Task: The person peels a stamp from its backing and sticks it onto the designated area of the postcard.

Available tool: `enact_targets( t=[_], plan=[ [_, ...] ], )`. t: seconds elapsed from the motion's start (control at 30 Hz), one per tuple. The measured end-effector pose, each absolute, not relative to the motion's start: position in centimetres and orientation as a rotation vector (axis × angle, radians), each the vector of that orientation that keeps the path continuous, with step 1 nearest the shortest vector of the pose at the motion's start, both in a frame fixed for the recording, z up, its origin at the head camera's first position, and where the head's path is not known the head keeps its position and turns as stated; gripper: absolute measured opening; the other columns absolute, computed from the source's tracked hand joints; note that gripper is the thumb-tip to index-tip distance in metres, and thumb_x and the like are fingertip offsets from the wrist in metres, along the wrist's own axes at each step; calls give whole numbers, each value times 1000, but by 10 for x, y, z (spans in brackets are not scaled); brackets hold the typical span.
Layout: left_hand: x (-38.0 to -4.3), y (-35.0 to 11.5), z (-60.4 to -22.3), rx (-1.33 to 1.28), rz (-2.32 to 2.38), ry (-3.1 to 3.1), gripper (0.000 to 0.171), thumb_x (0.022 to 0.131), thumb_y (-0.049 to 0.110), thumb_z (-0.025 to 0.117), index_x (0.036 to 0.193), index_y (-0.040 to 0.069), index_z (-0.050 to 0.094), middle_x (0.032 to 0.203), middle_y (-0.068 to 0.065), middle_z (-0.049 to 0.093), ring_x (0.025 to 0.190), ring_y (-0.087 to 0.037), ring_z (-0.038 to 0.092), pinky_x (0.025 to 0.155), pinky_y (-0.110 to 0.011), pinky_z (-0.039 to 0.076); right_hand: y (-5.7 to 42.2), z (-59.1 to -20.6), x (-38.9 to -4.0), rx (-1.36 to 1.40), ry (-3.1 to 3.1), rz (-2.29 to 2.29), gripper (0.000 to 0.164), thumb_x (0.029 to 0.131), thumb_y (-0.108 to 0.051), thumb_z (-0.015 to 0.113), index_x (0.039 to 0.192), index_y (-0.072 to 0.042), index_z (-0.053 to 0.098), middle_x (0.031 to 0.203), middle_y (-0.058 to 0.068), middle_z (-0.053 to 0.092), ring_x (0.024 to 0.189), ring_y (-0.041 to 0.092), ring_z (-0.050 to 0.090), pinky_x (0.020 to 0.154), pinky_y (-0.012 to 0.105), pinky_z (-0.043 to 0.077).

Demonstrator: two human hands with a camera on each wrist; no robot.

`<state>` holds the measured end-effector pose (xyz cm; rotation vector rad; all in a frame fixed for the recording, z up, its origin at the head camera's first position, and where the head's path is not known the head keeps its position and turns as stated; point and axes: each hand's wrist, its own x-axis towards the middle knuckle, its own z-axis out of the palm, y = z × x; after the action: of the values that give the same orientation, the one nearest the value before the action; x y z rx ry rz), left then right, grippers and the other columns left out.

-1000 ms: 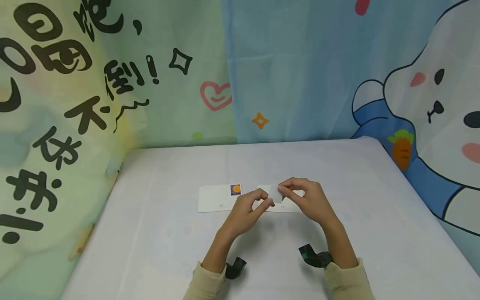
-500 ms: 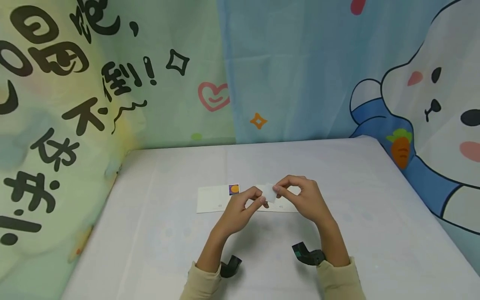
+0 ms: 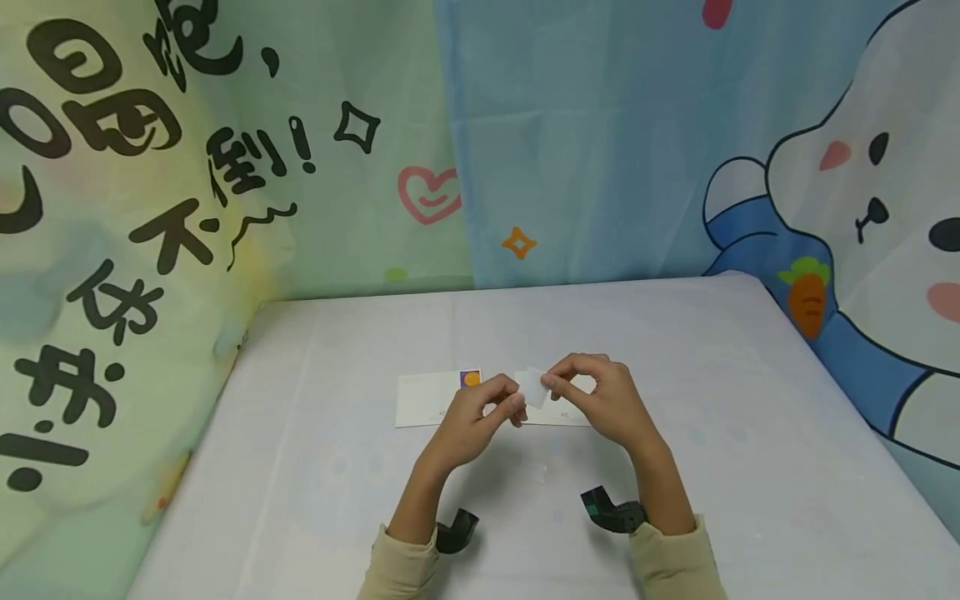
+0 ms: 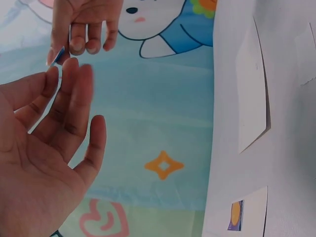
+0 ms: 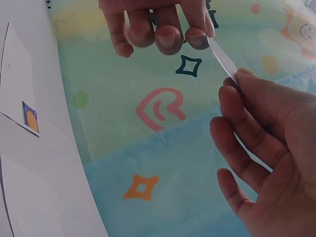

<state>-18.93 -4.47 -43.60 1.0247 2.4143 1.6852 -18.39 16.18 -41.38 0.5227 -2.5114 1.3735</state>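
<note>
A small square stamp-like piece of paper (image 3: 532,389) hangs between my two hands over the table. Its white side faces the head camera; a sliver of blue shows on it in the left wrist view. Thumb and index finger of my left hand (image 3: 472,419) pinch its near left corner. The right hand (image 3: 606,402) pinches its right edge, other fingers loosely bent. Beneath lie two white envelopes: the left envelope (image 3: 423,402) bears a purple-and-orange stamp (image 3: 470,378) at its upper right corner, and the right envelope (image 3: 564,413) is partly hidden by the hands.
The envelopes lie side by side on a white-covered table (image 3: 330,500). A thin pale scrap (image 4: 307,59) rests on the cloth nearer the person. Printed curtains (image 3: 585,150) stand behind the table and on both sides. Black wrist cameras (image 3: 617,512) sit below the hands.
Both hands have shifted slightly left with the small paper between them, which has tilted a little. The envelopes have stayed in place.
</note>
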Motion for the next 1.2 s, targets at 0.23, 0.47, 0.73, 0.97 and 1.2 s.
enact_targets(
  t=[0.23,0.47,0.73,0.97,1.2],
  plan=[
    [-189,-46,-437,987,1700,2398,15,97,23,49,89,14,58,72,0,61,52,-11,49,50,-25,41,161,-413,-182,523,-2518,1343,6,85,-25,67,82,-19,68,69,-12,61,86,15,53,85,44,34],
    [-180,-45,-421,964,1699,2449,11,95,9,51,88,5,59,67,-6,58,52,-8,43,46,-21,36,162,-413,-183,554,-2477,1338,7,85,-24,67,82,-18,68,69,-13,60,85,14,52,81,42,36],
    [-167,-45,-397,1016,1709,2468,11,93,6,51,85,5,58,62,-2,52,54,-6,41,48,-24,33,157,-414,-183,541,-2546,1438,5,87,-19,65,83,-15,66,69,-8,60,83,14,55,82,42,37],
    [-163,-46,-390,1048,1709,2445,14,92,3,52,80,6,56,62,-4,53,54,-6,41,48,-21,33,141,-399,-175,635,-2558,1610,5,89,-7,61,84,-7,63,70,6,60,78,17,56,78,42,40],
    [-163,-46,-388,1085,1690,2407,12,93,4,51,83,2,57,65,-9,56,51,-4,41,47,-19,36,138,-425,-189,791,-2463,1860,8,91,-4,55,88,-5,63,80,1,61,80,18,56,79,43,42]
  ],
)
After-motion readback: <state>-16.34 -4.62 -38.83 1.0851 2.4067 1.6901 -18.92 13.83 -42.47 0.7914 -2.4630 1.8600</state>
